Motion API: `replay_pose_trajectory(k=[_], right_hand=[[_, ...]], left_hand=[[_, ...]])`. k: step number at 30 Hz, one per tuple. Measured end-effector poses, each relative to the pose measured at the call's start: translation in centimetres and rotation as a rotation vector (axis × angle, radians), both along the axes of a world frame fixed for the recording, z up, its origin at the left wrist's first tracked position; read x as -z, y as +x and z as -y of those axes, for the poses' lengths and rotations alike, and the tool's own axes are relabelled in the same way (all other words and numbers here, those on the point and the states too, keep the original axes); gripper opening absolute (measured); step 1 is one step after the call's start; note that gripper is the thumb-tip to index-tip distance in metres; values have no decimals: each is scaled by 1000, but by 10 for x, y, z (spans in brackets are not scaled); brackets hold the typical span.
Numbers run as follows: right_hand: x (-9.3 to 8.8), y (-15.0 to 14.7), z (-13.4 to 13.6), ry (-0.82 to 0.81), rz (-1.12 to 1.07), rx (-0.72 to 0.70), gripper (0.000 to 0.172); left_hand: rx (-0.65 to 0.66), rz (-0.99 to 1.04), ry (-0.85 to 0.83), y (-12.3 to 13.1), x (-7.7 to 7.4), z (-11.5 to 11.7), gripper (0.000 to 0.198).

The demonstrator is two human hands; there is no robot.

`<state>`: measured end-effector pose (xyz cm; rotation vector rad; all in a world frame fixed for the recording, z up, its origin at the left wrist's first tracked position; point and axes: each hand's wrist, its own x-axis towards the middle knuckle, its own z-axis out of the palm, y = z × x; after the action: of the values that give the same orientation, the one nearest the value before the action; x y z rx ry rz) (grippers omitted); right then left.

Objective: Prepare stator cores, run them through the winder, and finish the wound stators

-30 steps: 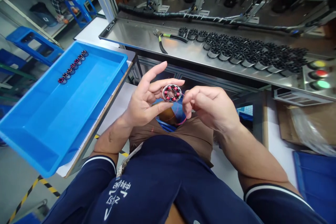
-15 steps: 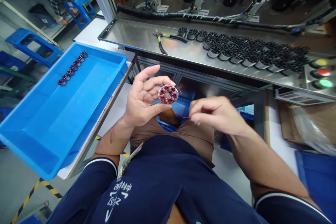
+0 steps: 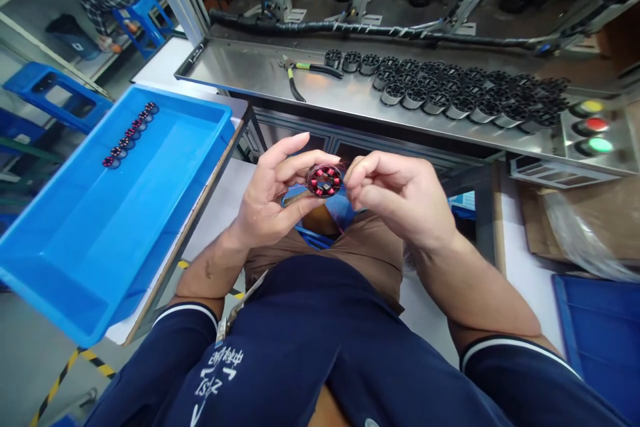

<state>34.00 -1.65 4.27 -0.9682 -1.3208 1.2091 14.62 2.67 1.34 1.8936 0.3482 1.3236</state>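
A motor stator (image 3: 325, 180), a round ring with red-wound coils inside, is pinched between the thumb and fingers of my left hand (image 3: 273, 197) above my lap. My right hand (image 3: 403, 193) is closed at the stator's right edge, thumb and fingertips pressed together on thin red wire (image 3: 343, 172) coming from it. The fingertips cover the wire's end. Several similar wound stators (image 3: 131, 135) lie in a row in the blue tray (image 3: 75, 227) at left. On the metal shelf ahead stand several black-topped stators (image 3: 435, 103) in rows.
Cutting pliers (image 3: 305, 73) with black and green handles lie on the metal shelf (image 3: 240, 67). To the right are a box with round yellow, red and green buttons (image 3: 597, 127) and cardboard with clear plastic (image 3: 575, 227). Machinery rises behind the shelf. A person sits at the far left.
My right hand has moved left and up, from apart to right beside the stator. My left hand still grips the stator, now turned slightly. The whole view has shifted a little.
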Motion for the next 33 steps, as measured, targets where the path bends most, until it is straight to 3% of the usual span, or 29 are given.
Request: replay_pose_trajectory(k=[4, 12, 17, 21, 25, 29, 33], right_hand=[[-2, -6, 6, 11, 78, 40, 38], [24, -15, 14, 221, -27, 210, 22], [25, -21, 17, 309, 28, 238, 16], [29, -22, 18, 294, 46, 251, 17], [33, -21, 17, 203, 2, 250, 22], [26, -26, 14, 170, -47, 168, 32], [27, -36, 10, 176, -65, 189, 34]], left_hand=[[7, -29, -76, 1, 0, 2, 71], [240, 34, -488, 0, 8, -3, 43], [267, 121, -603, 8, 18, -4, 53], [42, 142, -490, 17, 24, 1, 49], [-131, 121, -231, 18, 22, 8, 49], [-211, 88, 50, 11, 16, 9, 58], [-262, 6, 124, 6, 15, 9, 54]])
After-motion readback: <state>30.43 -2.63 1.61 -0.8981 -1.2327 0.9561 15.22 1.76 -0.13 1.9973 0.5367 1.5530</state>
